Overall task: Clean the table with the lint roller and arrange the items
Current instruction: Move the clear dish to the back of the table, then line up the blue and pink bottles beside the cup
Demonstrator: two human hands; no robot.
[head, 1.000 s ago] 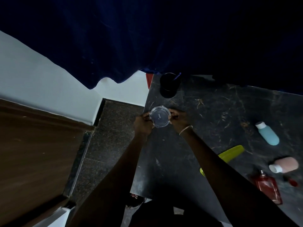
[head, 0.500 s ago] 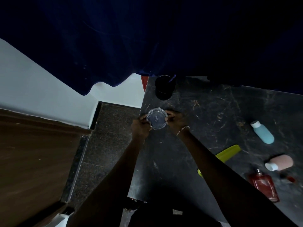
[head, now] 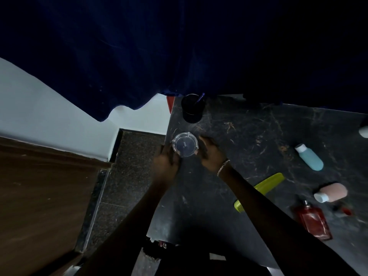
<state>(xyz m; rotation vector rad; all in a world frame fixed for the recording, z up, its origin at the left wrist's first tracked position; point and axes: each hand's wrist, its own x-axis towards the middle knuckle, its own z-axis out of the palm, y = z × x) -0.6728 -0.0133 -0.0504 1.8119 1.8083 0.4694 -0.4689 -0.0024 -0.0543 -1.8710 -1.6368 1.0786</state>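
A clear plastic jar (head: 185, 144) with a round lid stands at the left edge of the black marble table (head: 249, 136). My left hand (head: 165, 163) touches its near left side with its fingers curled against the wall. On the jar's right side my right hand (head: 209, 154), which wears a thin bracelet, presses its fingers. No lint roller is in view.
A black cup (head: 192, 108) holding a blue pen stands just beyond the jar. To the right lie a blue bottle (head: 309, 158), a yellow-green comb (head: 266, 185), a pink bottle (head: 332, 192) and a red perfume bottle (head: 313, 222). A dark blue curtain (head: 179, 46) hangs behind; the floor (head: 127, 176) drops off left.
The jar stays between both hands at the same spot near the table's left edge. My hands have slid a little toward me along its sides. The view has shifted slightly.
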